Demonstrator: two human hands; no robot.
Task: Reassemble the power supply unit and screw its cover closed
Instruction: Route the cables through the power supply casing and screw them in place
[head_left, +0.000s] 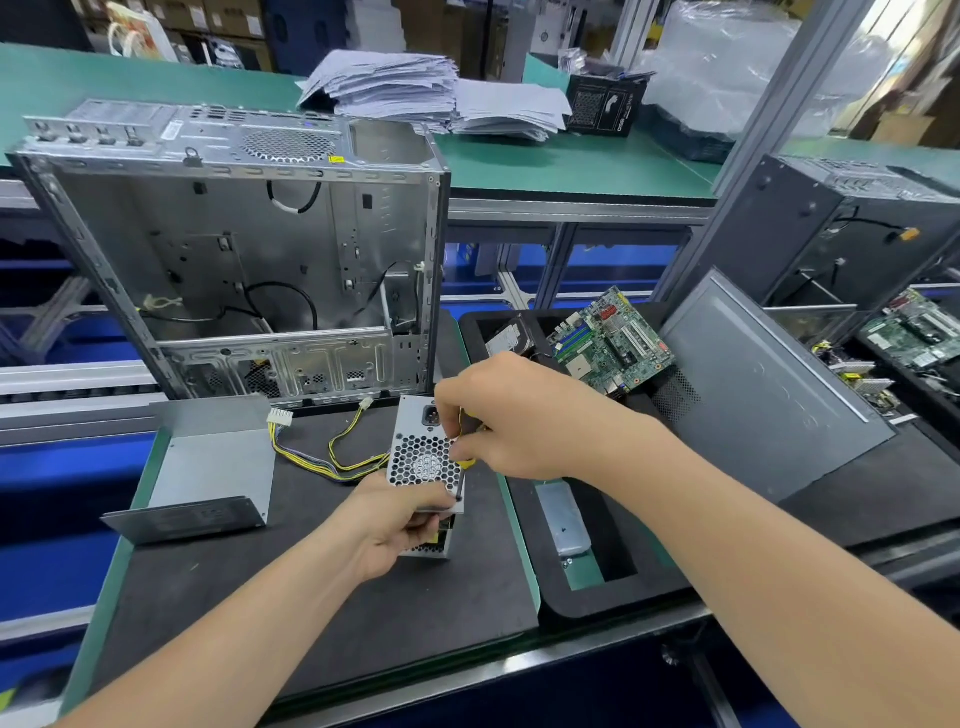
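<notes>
Power supply unit: one, at the centre of the frame, on the black mat close to the mat's right edge, its honeycomb fan grille facing up. The left hand grips its near end from below, thumb laid along the grille's near edge. The right hand hovers over the far right side, fingers closed round one yellow-and-black screwdriver. The screwdriver's shaft runs down to the grille face's lower right corner. The two hands are near each other but not touching.

One bundle of yellow and black cables trails left from the power supply unit and ends in two white connectors. One bent grey cover lies at centre left, apart from the unit, reaching the mat's left edge. Bare mat stretches across the lower centre, under both forearms. Just behind the unit stands one open computer case, filling the upper left.

Just right of the mat sits one black foam tray, its rim just beside the mat's green border. In it are one motherboard, one hard drive and one clear bag. One grey side panel leans at the tray's right, and a second case stands in the upper right. A stack of papers lies at the top centre on the green bench.
</notes>
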